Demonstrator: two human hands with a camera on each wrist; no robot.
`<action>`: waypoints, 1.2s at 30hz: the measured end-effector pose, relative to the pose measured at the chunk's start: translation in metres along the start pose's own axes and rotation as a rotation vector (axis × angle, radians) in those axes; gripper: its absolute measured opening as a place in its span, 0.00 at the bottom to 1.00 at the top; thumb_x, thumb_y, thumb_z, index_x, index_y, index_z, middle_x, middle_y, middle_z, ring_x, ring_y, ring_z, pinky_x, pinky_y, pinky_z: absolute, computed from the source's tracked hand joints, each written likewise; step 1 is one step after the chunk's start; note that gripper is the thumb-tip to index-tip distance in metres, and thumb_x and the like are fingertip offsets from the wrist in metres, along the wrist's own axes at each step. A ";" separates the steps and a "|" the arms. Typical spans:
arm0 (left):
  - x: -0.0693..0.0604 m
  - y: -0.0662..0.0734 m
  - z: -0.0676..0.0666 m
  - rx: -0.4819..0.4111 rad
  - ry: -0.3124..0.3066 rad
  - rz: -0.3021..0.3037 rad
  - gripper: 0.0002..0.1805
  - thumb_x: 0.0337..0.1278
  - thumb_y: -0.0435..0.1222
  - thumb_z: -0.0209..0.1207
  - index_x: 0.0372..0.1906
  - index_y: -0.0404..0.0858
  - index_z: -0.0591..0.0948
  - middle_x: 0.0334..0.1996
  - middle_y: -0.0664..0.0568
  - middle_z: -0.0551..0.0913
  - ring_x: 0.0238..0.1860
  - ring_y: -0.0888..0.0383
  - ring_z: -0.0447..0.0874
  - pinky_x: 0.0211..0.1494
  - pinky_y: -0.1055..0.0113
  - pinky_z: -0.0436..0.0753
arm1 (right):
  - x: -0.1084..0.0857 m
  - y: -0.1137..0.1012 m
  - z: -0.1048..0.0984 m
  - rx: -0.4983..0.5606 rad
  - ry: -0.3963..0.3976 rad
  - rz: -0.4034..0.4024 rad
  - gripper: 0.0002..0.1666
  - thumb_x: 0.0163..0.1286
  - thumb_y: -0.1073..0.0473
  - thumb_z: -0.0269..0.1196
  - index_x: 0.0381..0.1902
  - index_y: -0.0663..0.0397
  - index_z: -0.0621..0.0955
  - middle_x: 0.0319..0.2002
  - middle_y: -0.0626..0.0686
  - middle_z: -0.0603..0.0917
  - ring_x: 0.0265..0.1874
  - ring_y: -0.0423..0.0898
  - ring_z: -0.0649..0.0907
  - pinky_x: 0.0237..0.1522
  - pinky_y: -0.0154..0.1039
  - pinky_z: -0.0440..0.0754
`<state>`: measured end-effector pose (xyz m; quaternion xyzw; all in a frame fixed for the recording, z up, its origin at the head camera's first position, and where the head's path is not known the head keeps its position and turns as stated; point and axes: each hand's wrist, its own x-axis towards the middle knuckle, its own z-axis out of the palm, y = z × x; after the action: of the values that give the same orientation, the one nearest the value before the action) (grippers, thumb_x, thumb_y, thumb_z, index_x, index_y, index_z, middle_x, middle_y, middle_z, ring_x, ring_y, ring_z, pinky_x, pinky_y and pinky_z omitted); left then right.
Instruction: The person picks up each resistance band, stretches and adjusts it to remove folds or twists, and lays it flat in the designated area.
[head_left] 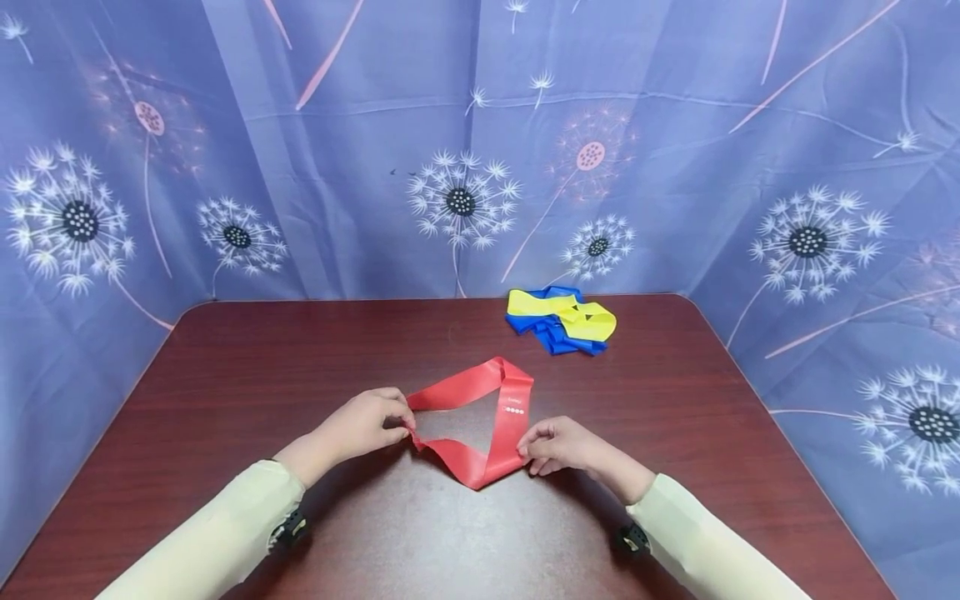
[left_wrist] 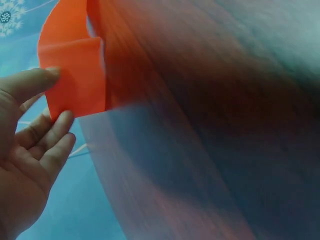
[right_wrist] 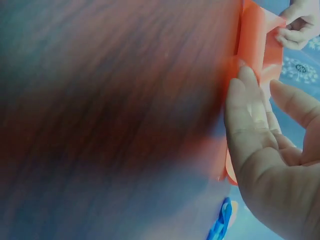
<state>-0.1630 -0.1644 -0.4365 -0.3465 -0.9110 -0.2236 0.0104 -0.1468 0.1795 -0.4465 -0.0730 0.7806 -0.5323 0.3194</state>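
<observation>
A red resistance loop band (head_left: 512,417) stands partly on edge on the table, bent into an uneven ring with small white print on its right side. My left hand (head_left: 372,423) pinches the ring's left end; in the left wrist view the thumb lies on the near face of the band (left_wrist: 80,75) with fingers behind it. At the lower right of the ring is my right hand (head_left: 558,446), its fingertips at the band's edge. The right wrist view shows that hand's thumb apart from its nearly straight fingers (right_wrist: 245,117), which touch the band (right_wrist: 252,37).
A yellow band (head_left: 536,305) lies on top of a crumpled blue band (head_left: 558,340) at the back right of the dark red-brown wooden table (head_left: 262,350). Behind and beside the table hangs a blue dandelion-print curtain (head_left: 360,167).
</observation>
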 end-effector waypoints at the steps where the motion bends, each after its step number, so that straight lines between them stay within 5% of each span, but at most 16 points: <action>1: -0.002 -0.001 0.000 0.011 0.002 0.011 0.07 0.53 0.31 0.72 0.34 0.47 0.91 0.33 0.59 0.83 0.36 0.63 0.79 0.43 0.68 0.82 | 0.000 0.000 0.001 0.002 -0.009 -0.003 0.17 0.70 0.64 0.61 0.49 0.75 0.81 0.34 0.51 0.90 0.27 0.37 0.85 0.38 0.36 0.89; 9: -0.011 -0.003 -0.003 0.068 -0.006 0.043 0.07 0.50 0.31 0.72 0.32 0.47 0.92 0.35 0.58 0.81 0.39 0.60 0.80 0.47 0.66 0.83 | 0.005 -0.006 0.005 -0.086 -0.070 -0.050 0.15 0.71 0.62 0.61 0.45 0.72 0.83 0.28 0.49 0.87 0.25 0.39 0.84 0.33 0.34 0.87; 15: -0.016 0.000 -0.005 0.034 -0.027 0.025 0.05 0.48 0.34 0.73 0.31 0.47 0.91 0.37 0.59 0.80 0.40 0.61 0.79 0.46 0.68 0.82 | 0.020 -0.019 -0.019 -0.401 0.237 -0.200 0.10 0.69 0.62 0.65 0.43 0.64 0.83 0.35 0.58 0.87 0.31 0.44 0.82 0.36 0.39 0.83; 19: -0.019 0.002 -0.002 0.065 -0.022 0.025 0.06 0.48 0.41 0.75 0.32 0.48 0.90 0.37 0.59 0.80 0.41 0.61 0.78 0.45 0.67 0.81 | 0.034 -0.026 -0.033 -0.502 0.384 -0.173 0.14 0.68 0.62 0.68 0.48 0.61 0.81 0.45 0.60 0.86 0.45 0.53 0.83 0.51 0.49 0.84; 25: -0.020 0.004 0.004 0.145 0.012 0.028 0.06 0.49 0.44 0.75 0.30 0.49 0.89 0.36 0.59 0.80 0.42 0.59 0.78 0.44 0.67 0.81 | 0.055 -0.023 -0.038 -0.522 0.368 -0.163 0.17 0.67 0.61 0.69 0.51 0.61 0.81 0.53 0.62 0.86 0.57 0.59 0.83 0.63 0.57 0.81; 31: -0.020 0.008 0.004 0.188 0.040 0.065 0.03 0.48 0.40 0.74 0.30 0.49 0.91 0.34 0.58 0.80 0.39 0.60 0.77 0.42 0.68 0.82 | 0.070 -0.019 -0.032 -0.620 0.379 -0.296 0.14 0.64 0.62 0.72 0.45 0.60 0.82 0.45 0.59 0.84 0.47 0.54 0.83 0.56 0.53 0.83; 36: -0.020 0.009 0.007 0.206 0.058 0.083 0.02 0.47 0.38 0.73 0.29 0.49 0.91 0.34 0.59 0.82 0.37 0.61 0.77 0.42 0.68 0.81 | 0.077 -0.022 -0.030 -0.679 0.385 -0.318 0.10 0.63 0.63 0.72 0.40 0.59 0.82 0.39 0.56 0.83 0.41 0.50 0.81 0.50 0.48 0.83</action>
<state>-0.1406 -0.1682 -0.4424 -0.3741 -0.9134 -0.1380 0.0815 -0.2295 0.1588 -0.4526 -0.1927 0.9362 -0.2912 0.0393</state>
